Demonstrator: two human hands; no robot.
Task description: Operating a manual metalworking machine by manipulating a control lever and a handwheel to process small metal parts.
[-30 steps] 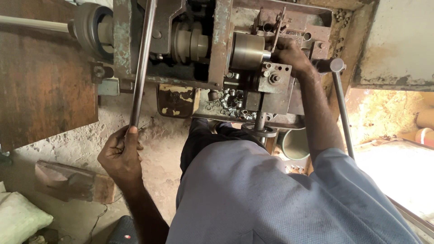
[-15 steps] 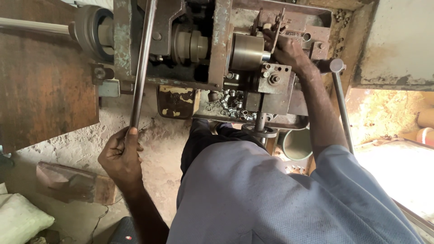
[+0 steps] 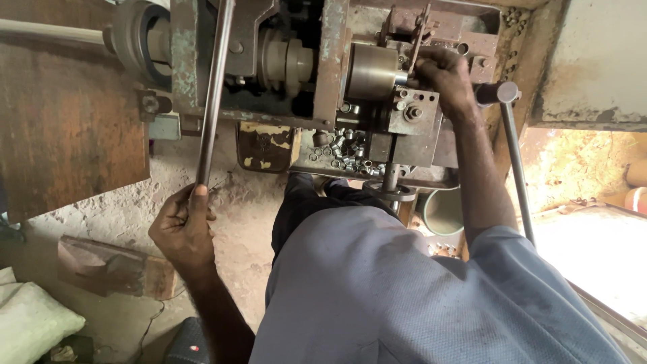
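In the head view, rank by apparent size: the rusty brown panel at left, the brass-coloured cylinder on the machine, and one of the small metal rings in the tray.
1. Rusty brown panel, by far the largest.
2. Brass-coloured cylinder, beside the right hand.
3. Small metal ring, tiny.
The left hand grips the long lever.

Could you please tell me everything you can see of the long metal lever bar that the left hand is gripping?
The lever bar is a long, straight, round rod of dull grey metal, worn and slightly darkened, plain along its visible length. It runs nearly upright in the picture, leaning a little, from the top of the machine down across its greenish frame. Its upper end runs out of the frame. The left hand is closed around its lower end, thumb against the rod, above the dusty floor.
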